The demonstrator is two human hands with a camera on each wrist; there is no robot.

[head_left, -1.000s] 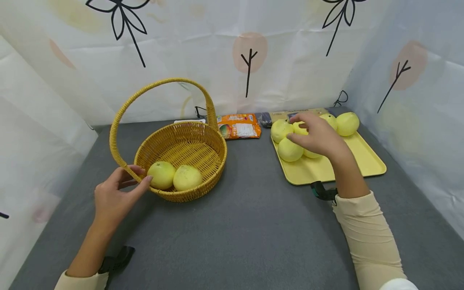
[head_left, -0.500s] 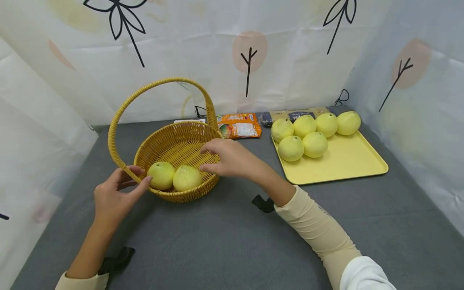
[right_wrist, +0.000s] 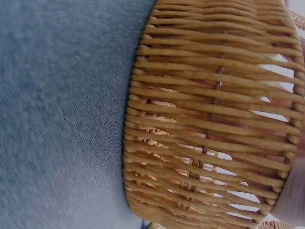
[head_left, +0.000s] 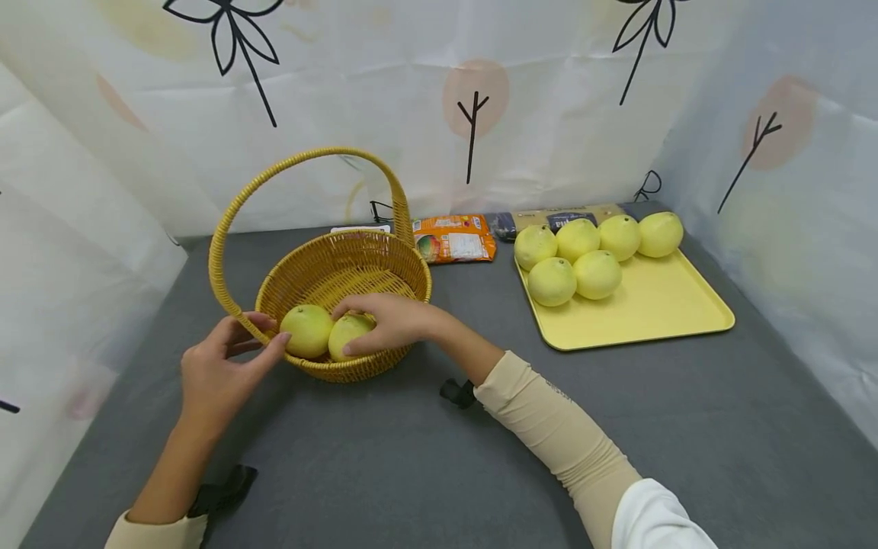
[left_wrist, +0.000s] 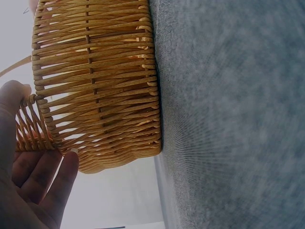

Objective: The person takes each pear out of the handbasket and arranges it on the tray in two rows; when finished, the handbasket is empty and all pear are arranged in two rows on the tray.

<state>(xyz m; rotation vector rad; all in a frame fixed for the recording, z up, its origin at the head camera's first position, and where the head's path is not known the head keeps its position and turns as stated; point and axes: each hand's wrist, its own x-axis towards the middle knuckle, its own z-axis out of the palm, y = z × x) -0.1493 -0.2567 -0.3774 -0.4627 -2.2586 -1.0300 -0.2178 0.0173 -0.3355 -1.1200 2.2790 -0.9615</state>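
In the head view a yellow wicker basket (head_left: 394,358) with a tall hoop handle stands left of the middle, two yellow-green round fruits inside at the near side. My left hand (head_left: 218,374) grips the handle's base at the basket's left rim; the left wrist view shows its thumb (left_wrist: 16,93) and fingers around the woven handle end. My right hand (head_left: 394,322) reaches over the right rim, its fingers and thumb curved round the right fruit (head_left: 346,334). The left fruit (head_left: 306,331) lies beside it. Basket wall blocks most of the right hand in its wrist view.
A yellow tray (head_left: 658,305) with several similar fruits (head_left: 598,274) stands at the right. Behind it lies a long brown package (head_left: 569,216), and an orange packet (head_left: 453,238) sits at the back by the basket. Printed white cloth walls (head_left: 549,137) enclose the grey table (head_left: 425,457).
My right hand has come from above the tray's fruits leftward to the basket, and is now on the right fruit there. The left hand keeps its grip on the handle base.
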